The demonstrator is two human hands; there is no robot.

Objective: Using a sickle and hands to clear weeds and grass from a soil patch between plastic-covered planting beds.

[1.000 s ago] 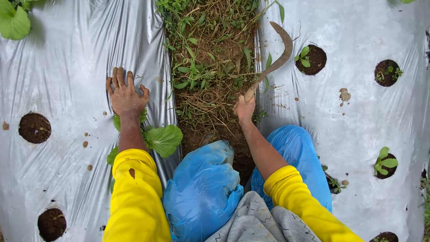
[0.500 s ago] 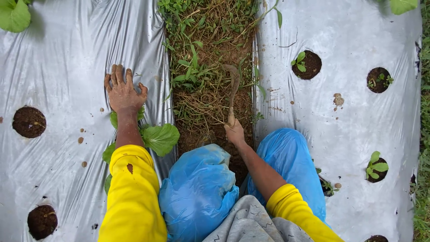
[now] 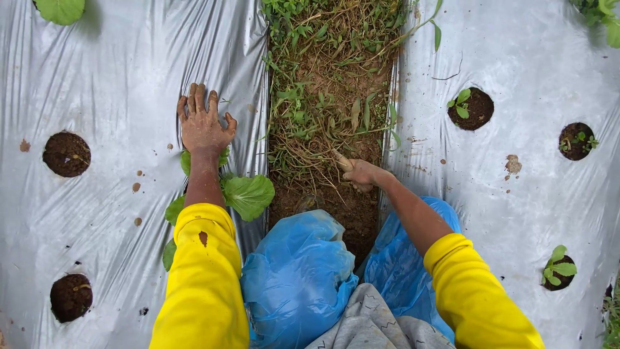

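The left hand (image 3: 203, 126) lies flat, palm down and fingers spread, on the silver-grey plastic mulch sheet (image 3: 116, 84). It grips nothing. Judged from the straight arm in its yellow sleeve (image 3: 203, 278), it acts as a prop that carries body weight while the person leans forward. Just behind its wrist, a broad-leaved green seedling (image 3: 248, 194) grows out of a planting hole; the hand is set past the leaves and not on them.

The right hand (image 3: 365, 174) is clenched around the pale wooden handle (image 3: 343, 161) of a hand tool. The handle's end projects from the fist, up and to the left. The working end is hidden among dry stalks, so the tool's kind cannot be told. The hand sits low in the weedy soil furrow (image 3: 329, 97) between the two sheeted beds, with the loose brown dry stalks and roots directly ahead of the knuckles and bare dark soil (image 3: 336, 207) just behind them, toward the person.

Blue plastic knee wrappings (image 3: 297, 271) lie behind both hands, apparently shielding the legs from damp ground. To the right of the right hand, well apart, round soil holes (image 3: 471, 108) in the sheet hold small seedlings.
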